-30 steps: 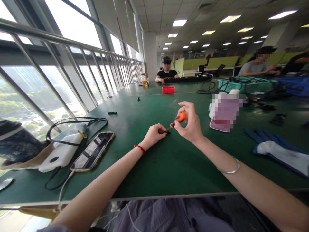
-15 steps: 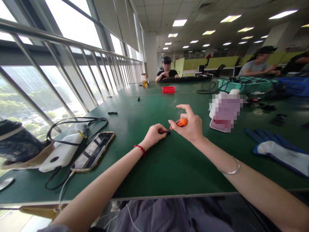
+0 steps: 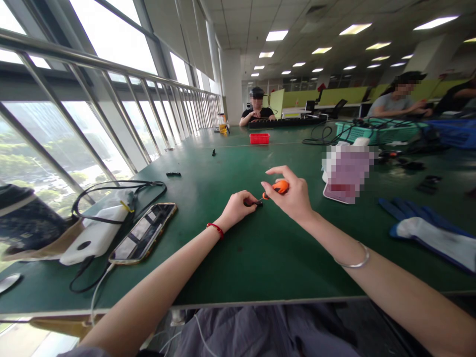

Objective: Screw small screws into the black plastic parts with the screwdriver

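My left hand rests on the green table, its fingers closed on a small black part that they partly cover. My right hand holds a screwdriver with an orange and black handle between thumb and lower fingers, its index finger raised and bent. The thin shaft slants down to the left, and its tip meets the black part beside my left fingertips. What exactly the black part is, I cannot make out.
Left of my hands lie a phone, a white case-like thing and a looped black cable. A pink phone and a blue-white glove lie right. Farther off are a red basket, a green basket and people seated.
My right index finger and thumb have shifted slightly, the index finger bending lower. The screwdriver handle has moved a little; my left hand stays still on the black part.
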The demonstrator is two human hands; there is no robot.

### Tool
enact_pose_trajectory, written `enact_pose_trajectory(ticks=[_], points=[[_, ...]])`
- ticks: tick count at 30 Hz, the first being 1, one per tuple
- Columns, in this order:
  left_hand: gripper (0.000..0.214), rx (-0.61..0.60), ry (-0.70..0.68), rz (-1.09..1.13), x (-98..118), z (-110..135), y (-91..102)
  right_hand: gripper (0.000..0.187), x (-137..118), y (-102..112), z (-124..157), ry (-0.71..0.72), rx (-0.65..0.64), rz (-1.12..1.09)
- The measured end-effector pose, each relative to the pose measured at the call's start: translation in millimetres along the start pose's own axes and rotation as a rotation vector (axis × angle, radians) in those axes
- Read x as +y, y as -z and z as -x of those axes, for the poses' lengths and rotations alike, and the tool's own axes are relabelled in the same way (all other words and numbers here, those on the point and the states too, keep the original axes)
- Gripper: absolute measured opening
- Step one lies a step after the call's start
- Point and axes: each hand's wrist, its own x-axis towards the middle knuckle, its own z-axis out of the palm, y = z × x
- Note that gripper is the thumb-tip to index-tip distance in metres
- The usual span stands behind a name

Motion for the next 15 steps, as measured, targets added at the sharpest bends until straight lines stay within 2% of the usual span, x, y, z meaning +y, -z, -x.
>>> enact_pose_trajectory(ticks=[2,4,7,10,13,15], points=[[0.01,0.003,0.001,-0.004,0.7,0.1,0.1,0.024,0.8,-0.1,0.5,0.068,-0.004,-0.039],[0.008,0.012,0.005,-0.008,2.1,0.4,0.4,0.038,2.1,-0.5,0.9,0.13,0.028,-0.053],[0.007,0.014,0.004,-0.008,2.7,0.5,0.3,0.055,3.4,-1.0,0.9,0.099,0.056,-0.002],[0.01,0.003,-0.005,-0.013,0.5,-0.1,-0.3,0.04,2.8,-0.4,0.6,0.023,0.018,0.071],[0.012,0.002,-0.002,-0.011,-0.8,-0.3,-0.6,0.022,1.8,0.8,0.3,0.05,-0.046,0.004],[0.011,0.006,0.005,-0.01,0.1,0.0,-0.3,0.025,1.8,1.3,0.2,0.103,-0.049,-0.049]])
